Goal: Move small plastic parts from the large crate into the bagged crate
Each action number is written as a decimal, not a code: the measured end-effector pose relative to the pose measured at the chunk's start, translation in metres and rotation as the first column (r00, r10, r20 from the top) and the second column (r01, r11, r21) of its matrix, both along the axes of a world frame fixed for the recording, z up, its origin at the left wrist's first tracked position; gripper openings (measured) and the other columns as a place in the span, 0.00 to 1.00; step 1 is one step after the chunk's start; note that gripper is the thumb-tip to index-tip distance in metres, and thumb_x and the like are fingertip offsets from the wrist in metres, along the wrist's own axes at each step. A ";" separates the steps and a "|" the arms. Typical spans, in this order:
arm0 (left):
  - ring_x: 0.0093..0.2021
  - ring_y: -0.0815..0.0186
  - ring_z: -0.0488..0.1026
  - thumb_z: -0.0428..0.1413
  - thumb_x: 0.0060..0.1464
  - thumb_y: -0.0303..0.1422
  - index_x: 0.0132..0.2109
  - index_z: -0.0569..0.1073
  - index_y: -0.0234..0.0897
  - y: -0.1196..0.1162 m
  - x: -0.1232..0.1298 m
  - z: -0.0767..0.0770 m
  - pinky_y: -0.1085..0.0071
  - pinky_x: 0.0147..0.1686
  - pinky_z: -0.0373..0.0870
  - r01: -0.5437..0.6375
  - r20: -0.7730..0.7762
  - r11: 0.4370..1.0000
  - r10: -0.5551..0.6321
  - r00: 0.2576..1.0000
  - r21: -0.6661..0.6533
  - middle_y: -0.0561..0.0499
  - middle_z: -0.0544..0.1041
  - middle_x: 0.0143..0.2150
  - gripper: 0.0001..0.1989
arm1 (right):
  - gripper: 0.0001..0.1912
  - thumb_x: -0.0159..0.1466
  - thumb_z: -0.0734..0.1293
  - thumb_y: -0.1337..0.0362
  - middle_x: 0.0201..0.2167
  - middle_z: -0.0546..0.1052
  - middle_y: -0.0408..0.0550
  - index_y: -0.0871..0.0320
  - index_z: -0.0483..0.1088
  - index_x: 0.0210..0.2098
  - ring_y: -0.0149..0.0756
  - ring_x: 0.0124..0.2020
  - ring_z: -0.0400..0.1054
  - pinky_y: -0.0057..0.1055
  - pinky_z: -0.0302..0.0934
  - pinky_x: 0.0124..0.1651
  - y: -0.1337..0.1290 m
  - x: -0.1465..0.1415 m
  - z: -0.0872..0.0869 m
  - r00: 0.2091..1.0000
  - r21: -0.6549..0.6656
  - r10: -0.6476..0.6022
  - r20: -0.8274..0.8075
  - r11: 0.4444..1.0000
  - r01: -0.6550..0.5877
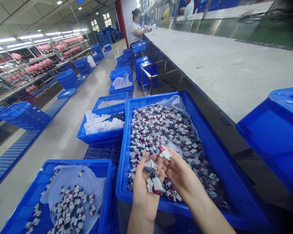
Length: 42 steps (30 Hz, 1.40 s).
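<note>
My left hand is cupped palm up over a large blue bin, its fingers curled around several small white, dark blue and dark red blocky pieces. Close beside it, my right hand pinches a single white and red piece near the fingertips. Below both hands, the bin holds a wide heap of similar pieces on a thin white plastic liner. What exactly the pieces are, I cannot make out.
A second blue bin at the lower left holds fewer such pieces. More blue crates line the floor ahead. To the right run a long white table and a tilted blue bin. A person works at the far end.
</note>
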<state>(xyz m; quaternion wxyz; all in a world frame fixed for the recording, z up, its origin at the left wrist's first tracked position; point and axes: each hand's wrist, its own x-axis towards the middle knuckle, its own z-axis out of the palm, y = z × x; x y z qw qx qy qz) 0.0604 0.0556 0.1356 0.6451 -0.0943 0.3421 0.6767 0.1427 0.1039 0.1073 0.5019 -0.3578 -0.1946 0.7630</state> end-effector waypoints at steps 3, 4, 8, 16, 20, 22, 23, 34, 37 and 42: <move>0.49 0.60 0.68 0.51 0.51 0.32 0.47 0.67 0.33 -0.002 -0.001 0.000 0.74 0.37 0.71 -0.032 0.123 0.999 0.027 0.992 0.037 0.43 0.72 0.46 0.16 | 0.12 0.52 0.67 0.58 0.35 0.73 0.42 0.52 0.68 0.35 0.32 0.35 0.68 0.29 0.64 0.40 0.000 0.004 -0.002 1.000 0.000 -0.013 -0.019 1.000 0.013; 0.49 0.61 0.68 0.49 0.53 0.33 0.48 0.67 0.33 -0.003 -0.002 -0.001 0.74 0.37 0.71 -0.030 0.169 0.998 0.019 0.985 0.064 0.43 0.72 0.47 0.16 | 0.13 0.51 0.67 0.57 0.34 0.73 0.42 0.53 0.68 0.36 0.32 0.35 0.68 0.29 0.64 0.40 0.000 0.005 -0.003 0.999 -0.009 -0.012 -0.038 1.000 0.012; 0.43 0.71 0.72 0.39 0.58 0.39 0.50 0.64 0.39 -0.011 -0.008 -0.011 0.79 0.32 0.71 0.049 0.326 0.971 -0.127 0.937 0.236 0.48 0.71 0.49 0.18 | 0.14 0.49 0.69 0.58 0.32 0.73 0.40 0.53 0.69 0.36 0.28 0.30 0.66 0.24 0.64 0.36 -0.003 0.007 -0.001 0.995 -0.037 -0.031 -0.099 0.999 0.027; 0.20 0.80 0.67 0.38 0.57 0.43 0.38 0.63 0.35 -0.016 -0.013 -0.014 0.85 0.15 0.59 0.014 0.475 0.898 -0.246 0.845 0.439 0.55 0.68 0.27 0.17 | 0.14 0.50 0.69 0.63 0.31 0.70 0.39 0.53 0.70 0.37 0.27 0.30 0.63 0.22 0.63 0.33 -0.008 0.007 0.004 0.993 -0.055 -0.046 -0.110 0.998 0.040; 0.16 0.80 0.60 0.44 0.55 0.40 0.30 0.61 0.35 -0.015 -0.008 -0.010 0.84 0.14 0.56 0.027 0.314 0.916 -0.165 0.935 0.400 0.59 0.59 0.21 0.13 | 0.14 0.49 0.69 0.63 0.31 0.70 0.40 0.54 0.70 0.37 0.26 0.31 0.62 0.21 0.63 0.31 -0.009 0.007 0.004 0.993 -0.058 -0.055 -0.105 0.997 0.049; 0.17 0.79 0.58 0.46 0.54 0.39 0.29 0.61 0.36 -0.013 -0.005 -0.009 0.82 0.15 0.56 0.039 0.178 0.954 -0.096 0.979 0.299 0.59 0.58 0.21 0.12 | 0.14 0.49 0.69 0.63 0.30 0.70 0.40 0.54 0.70 0.37 0.26 0.29 0.62 0.21 0.62 0.31 -0.008 0.007 0.003 0.994 -0.066 -0.053 -0.099 0.997 0.046; 0.18 0.78 0.59 0.46 0.54 0.39 0.30 0.62 0.36 -0.011 -0.003 -0.008 0.81 0.16 0.58 0.043 0.109 0.971 -0.070 0.992 0.234 0.58 0.59 0.21 0.11 | 0.14 0.49 0.69 0.63 0.29 0.70 0.39 0.54 0.70 0.37 0.26 0.28 0.62 0.21 0.62 0.31 -0.008 0.007 0.003 0.994 -0.070 -0.048 -0.097 0.997 0.041; 0.27 0.70 0.66 0.41 0.51 0.33 0.45 0.63 0.37 -0.012 -0.016 -0.017 0.75 0.23 0.63 -0.025 -0.292 0.999 0.012 0.956 -0.040 0.49 0.69 0.30 0.14 | 0.17 0.50 0.69 0.60 0.30 0.68 0.39 0.50 0.67 0.40 0.25 0.28 0.60 0.22 0.60 0.31 -0.008 0.007 -0.005 1.000 -0.023 0.007 0.011 1.000 -0.006; 0.27 0.69 0.67 0.44 0.50 0.31 0.44 0.64 0.36 -0.014 -0.032 -0.024 0.75 0.21 0.63 -0.077 -0.356 0.994 0.045 0.933 -0.074 0.48 0.70 0.30 0.14 | 0.17 0.50 0.70 0.59 0.28 0.65 0.40 0.50 0.67 0.40 0.26 0.28 0.59 0.21 0.58 0.31 -0.012 0.006 -0.005 0.992 0.043 0.010 0.129 0.999 -0.016; 0.28 0.72 0.68 0.46 0.50 0.26 0.39 0.65 0.38 -0.032 -0.099 -0.043 0.76 0.23 0.65 -0.337 -0.517 0.936 0.239 0.822 -0.102 0.53 0.68 0.31 0.09 | 0.16 0.52 0.68 0.56 0.32 0.65 0.42 0.51 0.66 0.40 0.30 0.31 0.58 0.26 0.58 0.32 -0.017 0.006 -0.003 0.958 0.154 0.072 0.279 0.981 -0.118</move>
